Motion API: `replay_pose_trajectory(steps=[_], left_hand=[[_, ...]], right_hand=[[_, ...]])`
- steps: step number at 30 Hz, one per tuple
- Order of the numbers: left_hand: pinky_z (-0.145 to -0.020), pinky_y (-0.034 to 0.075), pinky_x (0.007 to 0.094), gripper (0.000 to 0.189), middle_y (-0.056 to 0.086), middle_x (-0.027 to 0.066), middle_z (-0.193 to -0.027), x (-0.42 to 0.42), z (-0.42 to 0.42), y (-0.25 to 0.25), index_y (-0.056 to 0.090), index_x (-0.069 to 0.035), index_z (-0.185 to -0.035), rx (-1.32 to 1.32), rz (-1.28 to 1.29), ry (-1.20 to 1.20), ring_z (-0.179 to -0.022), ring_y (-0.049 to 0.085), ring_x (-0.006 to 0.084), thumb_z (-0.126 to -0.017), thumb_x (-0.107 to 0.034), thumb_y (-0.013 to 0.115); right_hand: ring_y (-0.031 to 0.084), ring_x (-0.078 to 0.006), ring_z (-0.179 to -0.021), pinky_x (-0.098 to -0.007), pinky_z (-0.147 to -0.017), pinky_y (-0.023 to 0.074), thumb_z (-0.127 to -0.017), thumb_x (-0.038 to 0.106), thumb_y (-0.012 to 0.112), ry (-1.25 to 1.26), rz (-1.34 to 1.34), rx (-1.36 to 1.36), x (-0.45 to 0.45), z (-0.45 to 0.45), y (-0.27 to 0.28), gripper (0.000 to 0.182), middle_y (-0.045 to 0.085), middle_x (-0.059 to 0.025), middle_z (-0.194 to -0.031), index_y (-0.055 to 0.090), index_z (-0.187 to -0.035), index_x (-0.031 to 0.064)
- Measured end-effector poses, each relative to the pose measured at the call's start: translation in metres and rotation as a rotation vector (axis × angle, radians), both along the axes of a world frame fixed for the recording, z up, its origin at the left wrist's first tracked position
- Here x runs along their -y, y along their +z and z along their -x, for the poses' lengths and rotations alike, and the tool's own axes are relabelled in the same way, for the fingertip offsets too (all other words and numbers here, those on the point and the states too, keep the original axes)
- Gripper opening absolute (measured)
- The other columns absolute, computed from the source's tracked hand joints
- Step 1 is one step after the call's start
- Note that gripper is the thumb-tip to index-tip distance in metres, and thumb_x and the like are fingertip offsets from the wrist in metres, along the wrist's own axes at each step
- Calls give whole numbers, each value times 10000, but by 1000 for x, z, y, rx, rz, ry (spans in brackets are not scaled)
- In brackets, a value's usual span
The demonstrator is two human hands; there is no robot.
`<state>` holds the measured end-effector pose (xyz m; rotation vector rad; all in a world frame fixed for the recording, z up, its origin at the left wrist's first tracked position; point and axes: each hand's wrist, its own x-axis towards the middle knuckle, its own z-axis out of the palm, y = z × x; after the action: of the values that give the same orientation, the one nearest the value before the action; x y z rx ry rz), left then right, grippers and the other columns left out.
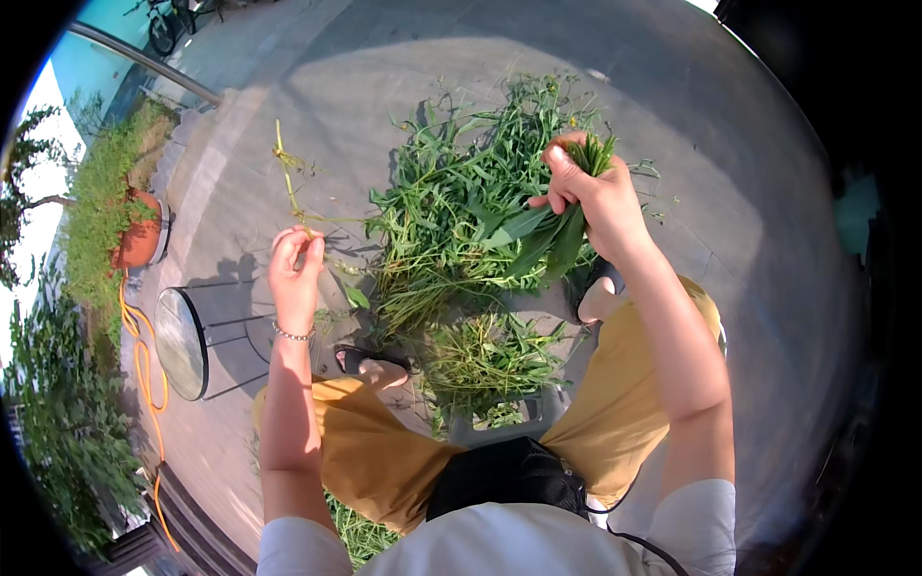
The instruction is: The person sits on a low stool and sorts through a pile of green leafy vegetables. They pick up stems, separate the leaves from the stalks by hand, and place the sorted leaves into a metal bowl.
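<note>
My left hand (295,263) pinches a thin, mostly bare plant stem (288,180) that points up and away, with a side shoot reaching right. My right hand (594,191) is closed around a bunch of long green leaves (547,234); their broad ends hang down to the left and the other ends stick out above the fist. Between and beyond the hands, a large heap of leafy cut stems (461,187) lies on the paving. Nearer to me is a smaller pile of stems and leaves (497,353), just in front of a grey plastic edge (504,432) between my knees.
A round-topped stool (180,344) with thin metal legs stands at the left. Beyond it are an orange hose (144,353), a terracotta pot (140,230) with a plant, and a metal rail (148,63). My sandalled feet flank the smaller pile. More greenery (356,533) lies below my left thigh.
</note>
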<state>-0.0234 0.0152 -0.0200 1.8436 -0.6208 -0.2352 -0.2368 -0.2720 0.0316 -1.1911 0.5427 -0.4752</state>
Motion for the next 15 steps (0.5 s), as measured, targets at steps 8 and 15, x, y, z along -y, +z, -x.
replay_pose_trajectory(steps=[8, 15], left_hand=[[-789, 453, 318, 141, 426, 227, -1284, 9, 24, 54, 450, -103, -976, -436, 334, -372, -983, 551, 251, -953, -231, 397], [-632, 496, 270, 149, 451, 228, -1233, 24, 42, 67, 415, -121, -1021, -634, 461, -363, -872, 566, 222, -956, -253, 390]], right_hand=[[548, -108, -565, -266, -545, 457, -715, 148, 681, 546, 458, -399, -28, -31, -56, 303, 618, -64, -673, 655, -1006, 68], [541, -119, -635, -295, -617, 457, -730, 241, 721, 657, 524, -400, -78, -39, -89, 383, 616, -92, -741, 634, -1042, 36]])
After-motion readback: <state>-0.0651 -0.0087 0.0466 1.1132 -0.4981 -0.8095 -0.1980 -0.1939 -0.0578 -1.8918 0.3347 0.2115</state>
